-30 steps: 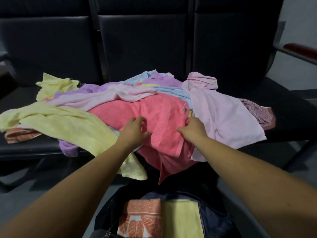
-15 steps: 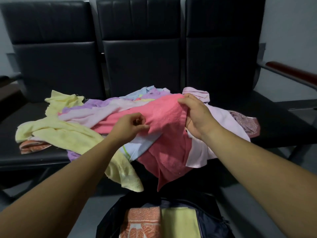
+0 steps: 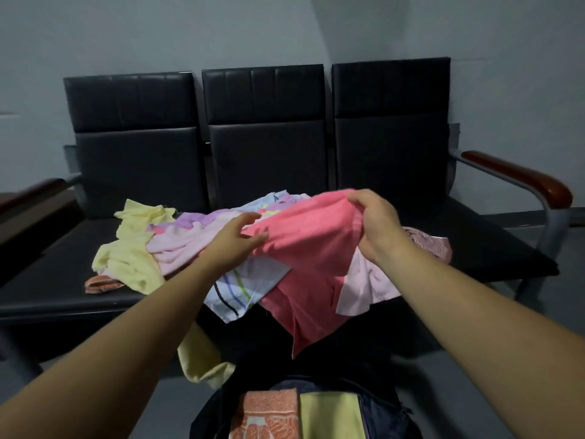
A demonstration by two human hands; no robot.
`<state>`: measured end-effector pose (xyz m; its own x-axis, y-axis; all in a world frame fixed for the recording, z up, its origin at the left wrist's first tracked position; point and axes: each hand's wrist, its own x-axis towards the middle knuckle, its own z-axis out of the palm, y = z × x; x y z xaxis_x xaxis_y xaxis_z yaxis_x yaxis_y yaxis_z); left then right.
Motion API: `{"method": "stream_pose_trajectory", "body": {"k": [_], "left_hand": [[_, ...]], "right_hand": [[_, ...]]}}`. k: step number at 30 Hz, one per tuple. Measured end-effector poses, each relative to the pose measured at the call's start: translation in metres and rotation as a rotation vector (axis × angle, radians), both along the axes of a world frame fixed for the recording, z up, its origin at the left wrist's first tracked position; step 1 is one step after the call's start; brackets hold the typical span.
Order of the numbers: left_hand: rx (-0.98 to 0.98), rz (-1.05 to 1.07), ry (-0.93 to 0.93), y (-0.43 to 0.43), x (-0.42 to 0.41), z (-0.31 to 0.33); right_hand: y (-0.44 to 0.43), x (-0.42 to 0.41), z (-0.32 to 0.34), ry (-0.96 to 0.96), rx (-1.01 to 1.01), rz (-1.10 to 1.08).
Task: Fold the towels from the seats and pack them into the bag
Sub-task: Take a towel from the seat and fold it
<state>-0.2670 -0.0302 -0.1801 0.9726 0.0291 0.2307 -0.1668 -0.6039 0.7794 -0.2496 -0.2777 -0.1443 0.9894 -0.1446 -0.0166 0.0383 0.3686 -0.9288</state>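
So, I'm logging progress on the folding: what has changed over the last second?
The coral-pink terry towel, lying flat a second ago, has been lifted: the left hand pinches its top edge, the right hand grips the other end. The loose pastel towels on the black padded seats and the folded towels in the dark bag stayed put.

The coral towel (image 3: pixel 316 248) you're holding is soft, matt terry cloth with a fine nap. The yellow towel (image 3: pixel 126 258) looks coarser, and its far edge is frayed. The striped cloth (image 3: pixel 250 280) is a thinner, smoother weave. The seats (image 3: pixel 266 153) are black padded upholstery, probably faux leather, with a dull sheen. The armrest (image 3: pixel 519 175) is glossy reddish wood on a grey metal frame (image 3: pixel 550 223). The bag (image 3: pixel 386 416) is dark, smooth woven fabric.
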Motion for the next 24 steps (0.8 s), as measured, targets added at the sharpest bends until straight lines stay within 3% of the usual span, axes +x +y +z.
{"method": "stream_pose_trajectory", "body": {"k": [4,10,12,14,16,17,20,21,24], "left_hand": [[0.032,-0.073,0.023,-0.022,0.002,0.02],[0.351,-0.185,0.095,-0.054,0.0,0.04],[0.119,-0.262,0.078,-0.068,-0.006,0.046],[-0.386,-0.444,0.14,-0.087,-0.017,0.063],[-0.718,-0.622,0.264,-0.101,-0.024,0.083],[-0.7,-0.653,0.295,-0.104,-0.025,0.092],[-0.271,-0.641,0.287,-0.097,-0.025,0.096],[-0.219,-0.634,0.276,-0.094,-0.024,0.093],[-0.432,-0.629,0.204,-0.089,-0.028,0.085]], "right_hand": [[-0.017,-0.012,0.045,-0.125,0.349,0.012],[-0.036,-0.019,0.066,-0.252,-0.063,0.11],[-0.045,-0.019,0.077,-0.284,0.062,0.105],[-0.057,-0.019,0.09,-0.321,0.294,0.142],[-0.066,-0.02,0.1,-0.334,0.259,0.164],[-0.069,-0.02,0.101,-0.329,0.158,0.17],[-0.071,-0.026,0.099,-0.294,-0.132,0.234],[-0.07,-0.028,0.098,-0.295,-0.223,0.279],[-0.062,-0.039,0.099,-0.293,-0.374,0.526]]}}
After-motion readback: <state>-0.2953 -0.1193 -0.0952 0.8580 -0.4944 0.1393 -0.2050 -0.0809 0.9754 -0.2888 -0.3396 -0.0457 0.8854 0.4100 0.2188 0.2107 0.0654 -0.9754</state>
